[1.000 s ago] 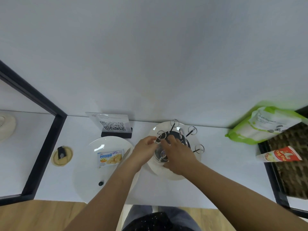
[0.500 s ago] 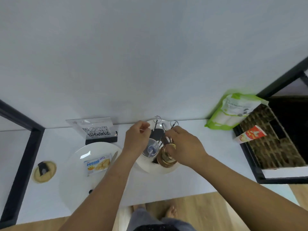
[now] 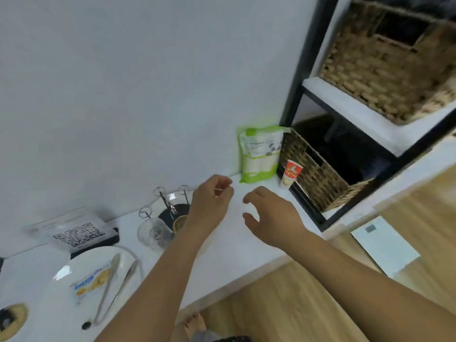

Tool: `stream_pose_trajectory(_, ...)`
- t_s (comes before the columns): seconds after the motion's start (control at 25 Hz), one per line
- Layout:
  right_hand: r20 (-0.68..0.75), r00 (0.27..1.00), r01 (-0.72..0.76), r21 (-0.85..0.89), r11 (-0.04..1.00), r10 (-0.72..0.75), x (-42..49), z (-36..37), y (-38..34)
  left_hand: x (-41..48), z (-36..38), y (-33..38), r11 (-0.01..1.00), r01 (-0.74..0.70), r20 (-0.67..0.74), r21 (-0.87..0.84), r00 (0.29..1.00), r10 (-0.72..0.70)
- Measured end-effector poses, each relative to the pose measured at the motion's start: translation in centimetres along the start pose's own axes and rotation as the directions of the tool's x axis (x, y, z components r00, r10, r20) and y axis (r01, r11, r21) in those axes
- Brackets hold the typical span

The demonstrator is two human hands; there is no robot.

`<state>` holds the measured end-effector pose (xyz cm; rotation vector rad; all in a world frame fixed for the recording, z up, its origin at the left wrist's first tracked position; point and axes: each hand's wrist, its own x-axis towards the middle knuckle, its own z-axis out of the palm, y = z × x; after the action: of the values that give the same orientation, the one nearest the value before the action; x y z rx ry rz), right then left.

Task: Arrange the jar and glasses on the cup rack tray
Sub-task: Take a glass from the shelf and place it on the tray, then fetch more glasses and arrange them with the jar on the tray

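A: What's leftmost?
B: A plate [image 3: 74, 270] with a snack packet [image 3: 91, 284], then the cup rack tray [image 3: 170, 213] holding a clear glass [image 3: 154, 233] and, I think, the jar [image 3: 179, 222].
A: The hands?
B: Left hand [image 3: 212, 198] loosely curled, empty; right hand [image 3: 271, 218] fingers spread, empty.

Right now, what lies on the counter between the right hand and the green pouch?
Nothing: in the head view, only bare white counter lies between the right hand and the green pouch.
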<state>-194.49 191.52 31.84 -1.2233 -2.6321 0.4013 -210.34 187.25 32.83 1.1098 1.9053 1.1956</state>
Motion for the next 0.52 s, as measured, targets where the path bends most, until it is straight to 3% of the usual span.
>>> stream_pose_trajectory(0.24, -0.099, 0.979, -0.172, 0.062, 0.983, 0.178, -9.6, -5.0, 10.4, -6.1, 12.5, 6.5, 0.987, -0.153, 0.224, 0.055, 0.965, 0.138)
stream_pose_trajectory(0.52, -0.249, 0.891, -0.361, 0.112, 0.926, 0.378, -19.1, -10.0, 19.7, -10.5, 24.4, 13.4, 0.94, -0.339, 0.43, 0.046, 0.856, 0.287)
